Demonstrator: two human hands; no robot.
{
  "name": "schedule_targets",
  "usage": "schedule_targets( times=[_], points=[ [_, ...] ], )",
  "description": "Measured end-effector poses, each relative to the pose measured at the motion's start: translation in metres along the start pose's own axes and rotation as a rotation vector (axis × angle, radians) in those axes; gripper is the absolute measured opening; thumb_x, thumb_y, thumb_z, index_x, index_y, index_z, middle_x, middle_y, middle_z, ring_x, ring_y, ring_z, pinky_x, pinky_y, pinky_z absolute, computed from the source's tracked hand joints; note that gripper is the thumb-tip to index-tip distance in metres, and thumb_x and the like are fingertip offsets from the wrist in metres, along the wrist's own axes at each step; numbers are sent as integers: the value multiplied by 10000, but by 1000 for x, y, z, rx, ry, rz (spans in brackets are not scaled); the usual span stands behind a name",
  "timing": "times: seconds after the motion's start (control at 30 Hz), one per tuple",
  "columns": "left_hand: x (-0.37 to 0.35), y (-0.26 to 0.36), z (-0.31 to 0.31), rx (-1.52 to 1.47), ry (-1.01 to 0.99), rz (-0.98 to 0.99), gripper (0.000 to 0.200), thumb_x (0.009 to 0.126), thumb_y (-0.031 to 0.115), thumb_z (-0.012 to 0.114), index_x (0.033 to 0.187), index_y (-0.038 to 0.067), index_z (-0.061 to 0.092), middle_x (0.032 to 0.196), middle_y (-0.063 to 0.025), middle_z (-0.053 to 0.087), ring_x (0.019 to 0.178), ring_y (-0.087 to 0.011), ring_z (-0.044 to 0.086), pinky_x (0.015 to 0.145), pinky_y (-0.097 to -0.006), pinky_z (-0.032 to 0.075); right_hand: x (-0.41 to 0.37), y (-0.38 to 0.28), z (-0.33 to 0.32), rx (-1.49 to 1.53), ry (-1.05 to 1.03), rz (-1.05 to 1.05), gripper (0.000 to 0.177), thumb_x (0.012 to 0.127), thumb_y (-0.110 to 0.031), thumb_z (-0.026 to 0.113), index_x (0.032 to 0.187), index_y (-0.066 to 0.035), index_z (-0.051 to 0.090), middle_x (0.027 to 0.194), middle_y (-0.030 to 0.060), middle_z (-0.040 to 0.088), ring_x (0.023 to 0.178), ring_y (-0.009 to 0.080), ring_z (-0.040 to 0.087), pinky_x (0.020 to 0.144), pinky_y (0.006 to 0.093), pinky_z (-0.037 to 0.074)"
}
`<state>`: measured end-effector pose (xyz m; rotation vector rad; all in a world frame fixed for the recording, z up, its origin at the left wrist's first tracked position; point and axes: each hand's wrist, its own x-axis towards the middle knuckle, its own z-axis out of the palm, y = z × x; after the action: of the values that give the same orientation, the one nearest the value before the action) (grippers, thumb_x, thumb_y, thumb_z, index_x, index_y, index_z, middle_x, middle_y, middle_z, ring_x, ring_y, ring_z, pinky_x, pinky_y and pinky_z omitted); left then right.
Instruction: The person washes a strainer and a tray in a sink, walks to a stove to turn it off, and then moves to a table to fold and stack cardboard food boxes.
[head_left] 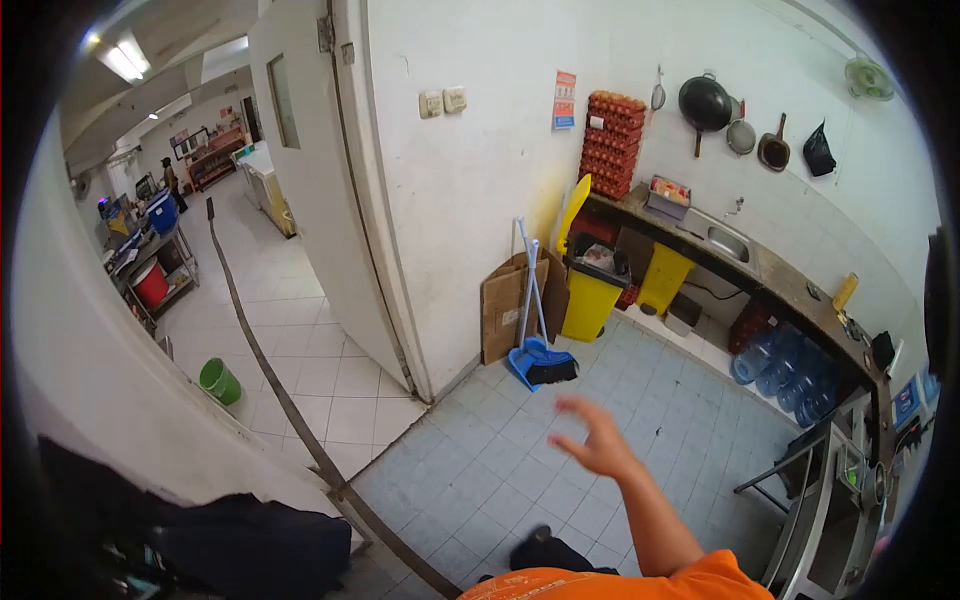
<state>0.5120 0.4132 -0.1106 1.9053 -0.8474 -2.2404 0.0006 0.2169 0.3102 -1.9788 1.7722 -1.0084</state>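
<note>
My right hand point(597, 440) reaches out over the blue-grey tiled floor point(490, 450), from an orange sleeve point(715, 580). Its fingers are apart and nothing is in them. Closest to it in the picture is a blue dustpan point(530, 362) with a dark-bristled broom point(553, 373); their long handles lean up by the wall. Behind them stands flattened brown cardboard point(503, 310). A yellow bin point(590, 310) with its lid up is beside the cardboard. My left hand is out of view.
An open white door point(320, 180) leads to a paler tiled room with a green bucket point(220, 381). Along the right run a counter with a sink point(728, 241), stacked egg trays point(610, 145) and large water bottles point(780, 370) underneath. A long dark strip point(270, 370) crosses the doorway side.
</note>
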Motion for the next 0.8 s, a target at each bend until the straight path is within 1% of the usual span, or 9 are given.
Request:
schedule_targets(
  times=[0.1,0.17,0.23,0.3,0.37,0.57,0.6,0.7,0.8],
  points=[
    [51,94,-51,-59,22,156,615,979,432,596,1508,215,372,1329,-170,591,1227,-254,535,1073,-703,301,85,-68,-50,34,653,-122,772,789,-224,817,1427,-56,416,1399,157,510,1317,278,467,1034,393,421],
    [102,160,-78,-155,200,354,232,970,255,602,1127,87,636,1043,-103,711,951,-246,699,759,-384,552,140,-99,-86,422,869,-469,927,796,-216,798,1522,-114,231,1460,168,461,1322,294,463,1058,421,389],
    [58,259,-90,-76,300,410,203,971,225,628,1106,75,608,1013,-78,708,881,-196,696,716,-318,543,186,-128,-113,275,1058,-808,825,888,-310,688,1547,-110,232,1535,225,376,1418,399,368,1148,602,274],
    [88,283,-144,14,236,454,215,955,212,647,1101,57,614,976,-87,700,837,-190,680,713,-312,540,226,-161,-122,579,1012,-1195,700,915,-418,625,1492,-106,380,1528,197,391,1401,388,381,1146,651,229],
    [75,303,-168,-132,395,390,248,936,230,672,1094,48,617,942,-82,696,793,-176,668,717,-316,538,215,-132,-157,70,936,-997,636,915,-517,578,1395,-103,517,1515,156,410,1386,361,377,1151,619,229],
    [80,282,-245,-370,505,156,255,927,252,677,1082,57,619,905,-66,684,732,-144,655,588,-313,503,444,-220,5,636,877,-1178,817,848,-628,587,1454,-173,283,1558,147,203,1431,357,221,1174,595,142],
    [64,292,-233,-376,669,115,191,924,230,662,1033,75,637,830,-49,679,715,-140,650,528,-318,466,472,-235,32,707,840,-1182,852,837,-647,588,1464,-185,244,1565,146,168,1439,356,195,1178,591,128],
    [129,212,-252,-293,659,62,153,924,233,632,889,89,666,755,-56,671,706,-162,654,549,-348,477,546,-273,108,845,768,-1184,963,803,-703,593,1494,-220,127,1586,142,64,1461,354,118,1190,580,84],
    [86,224,-216,-245,530,-185,207,922,242,614,793,97,687,708,-62,668,701,-179,656,568,-371,486,626,-314,160,940,734,-1164,1080,769,-758,597,1524,-255,11,1607,138,-39,1484,352,40,1201,568,41]
  ],
)
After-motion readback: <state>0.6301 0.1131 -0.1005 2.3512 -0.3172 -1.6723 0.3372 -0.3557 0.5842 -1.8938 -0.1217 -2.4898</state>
